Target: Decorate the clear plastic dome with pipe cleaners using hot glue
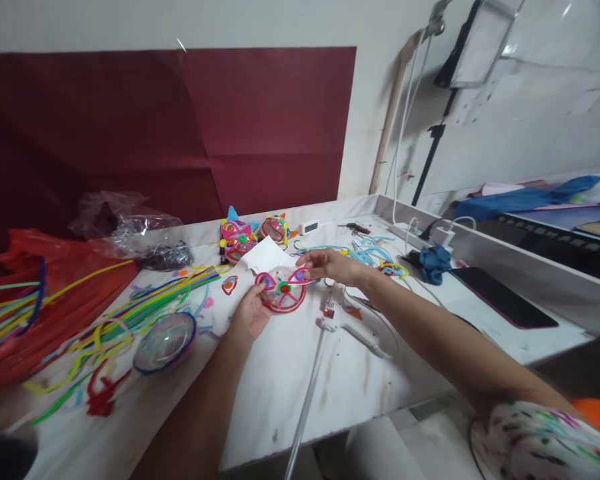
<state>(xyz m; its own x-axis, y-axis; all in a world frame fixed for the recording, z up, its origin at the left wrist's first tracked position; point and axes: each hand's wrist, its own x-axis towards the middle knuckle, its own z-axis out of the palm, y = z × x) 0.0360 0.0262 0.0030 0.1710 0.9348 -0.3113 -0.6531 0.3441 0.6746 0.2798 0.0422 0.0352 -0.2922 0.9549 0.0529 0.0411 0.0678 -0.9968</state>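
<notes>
Over the middle of the white table, my left hand (253,308) grips the left edge of a round clear craft piece (286,308) trimmed with pink and red pipe cleaner. It bears eye-like loops and a green-and-red round in its centre. My right hand (325,265) is closed at its upper right, fingertips pinched on the pink loop with a purple middle (300,275). Just behind lies a sheet of white paper (266,255). A white glue gun (353,330) rests to the right, and a small orange-and-red teardrop piece (229,285) lies to the left.
Two colourful decorated pieces (237,240) stand at the back. Left are loose pipe cleaners (165,300), a clear bowl (166,341) with blue rim and a red plastic bag (65,287). A black phone-like slab (503,298) and a blue scrunchie (434,262) lie right. A metal pole (307,393) crosses the front edge.
</notes>
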